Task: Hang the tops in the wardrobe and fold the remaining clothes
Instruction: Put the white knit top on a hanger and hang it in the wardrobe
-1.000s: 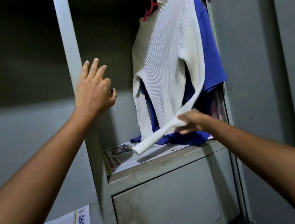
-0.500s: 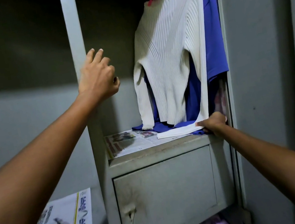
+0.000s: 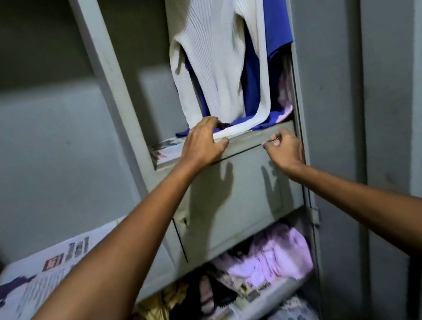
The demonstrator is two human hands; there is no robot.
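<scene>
Now that the white ribbed top (image 3: 215, 46) is hung above the shelf (image 3: 270, 132), its sleeve is released; the left hand (image 3: 201, 144) is laid flat there, the right hand (image 3: 284, 148) curled empty below it.

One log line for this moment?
left hand on white sweater hem at shelf | right hand curled, empty | blue top hung behind

A single wide-angle head camera looks forward and slightly down from close range into an open grey metal wardrobe (image 3: 331, 82), both forearms reaching away from the lens to the shelf edge (image 3: 251, 140); hanging tops are cut off at the frame's top, cluttered lower shelves (image 3: 249, 319) fill the bottom
</scene>
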